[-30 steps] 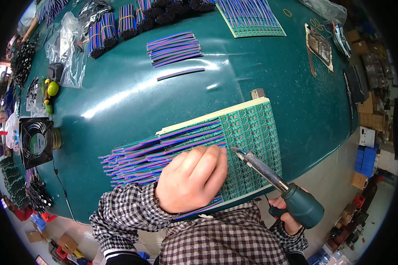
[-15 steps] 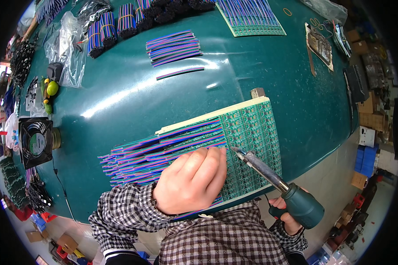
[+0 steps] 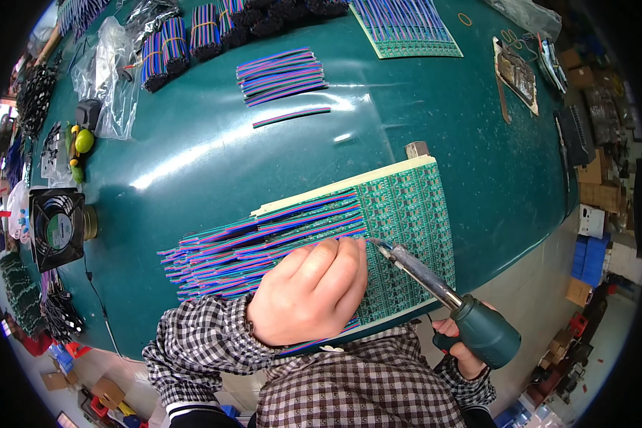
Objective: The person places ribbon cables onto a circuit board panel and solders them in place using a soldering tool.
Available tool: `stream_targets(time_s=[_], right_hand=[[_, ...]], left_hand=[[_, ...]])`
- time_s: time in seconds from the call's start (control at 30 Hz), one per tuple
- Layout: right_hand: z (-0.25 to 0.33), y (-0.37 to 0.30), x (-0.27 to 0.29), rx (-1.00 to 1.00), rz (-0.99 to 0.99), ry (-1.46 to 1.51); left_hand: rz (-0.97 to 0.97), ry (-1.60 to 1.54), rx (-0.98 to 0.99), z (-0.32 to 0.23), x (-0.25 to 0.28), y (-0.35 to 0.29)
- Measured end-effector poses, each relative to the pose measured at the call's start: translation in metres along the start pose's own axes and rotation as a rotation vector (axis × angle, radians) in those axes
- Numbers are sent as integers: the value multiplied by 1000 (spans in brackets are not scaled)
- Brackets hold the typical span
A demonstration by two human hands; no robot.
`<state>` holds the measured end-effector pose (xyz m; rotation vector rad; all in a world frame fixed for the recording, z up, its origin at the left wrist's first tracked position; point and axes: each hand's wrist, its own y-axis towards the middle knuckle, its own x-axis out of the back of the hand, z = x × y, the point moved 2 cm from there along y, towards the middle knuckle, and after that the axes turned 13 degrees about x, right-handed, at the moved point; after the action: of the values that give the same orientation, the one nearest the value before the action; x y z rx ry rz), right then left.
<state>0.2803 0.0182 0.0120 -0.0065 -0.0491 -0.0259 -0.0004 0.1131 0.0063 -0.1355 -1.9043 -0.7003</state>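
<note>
A green circuit board panel [image 3: 406, 214] with pale edge strips lies on the table in front of me. Rows of multicoloured flat ribbon wires [image 3: 278, 225] run leftward from its middle. My left hand [image 3: 310, 289] is closed in a pinch at the wire ends, over the board; a ribbon wire seems to be between the fingertips, mostly hidden by the hand. Down at the right, my right hand [image 3: 467, 351] grips a soldering gun [image 3: 488, 332] with a dark green body. The gun's tip meets the board just right of my left fingertips.
A metal block [image 3: 416, 149] sits at the panel's far edge. Beyond lie a stack of ribbon wires [image 3: 279, 75], one loose wire [image 3: 291, 118] and a second wired panel [image 3: 415, 48]. A black fan [image 3: 55, 230] stands left; a stained pad [image 3: 515, 77] lies far right.
The soldering gun has shifted slightly left, its tip coming nearer my left fingertips. My left hand stays almost in place.
</note>
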Motion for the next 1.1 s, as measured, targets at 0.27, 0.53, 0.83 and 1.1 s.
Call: stream_targets(time_s=[0.27, 0.53, 0.83, 1.1], right_hand=[[5, 0, -2, -5, -38, -3], [7, 1, 3, 78, 39, -161], [7, 2, -3, -58, -46, 73], [2, -1, 1, -51, -14, 50]], left_hand=[[-2, 10, -4, 0, 0, 1], [26, -72, 41, 2, 1, 2], [93, -213, 91, 9, 3, 6], [72, -193, 71, 9, 1, 5]])
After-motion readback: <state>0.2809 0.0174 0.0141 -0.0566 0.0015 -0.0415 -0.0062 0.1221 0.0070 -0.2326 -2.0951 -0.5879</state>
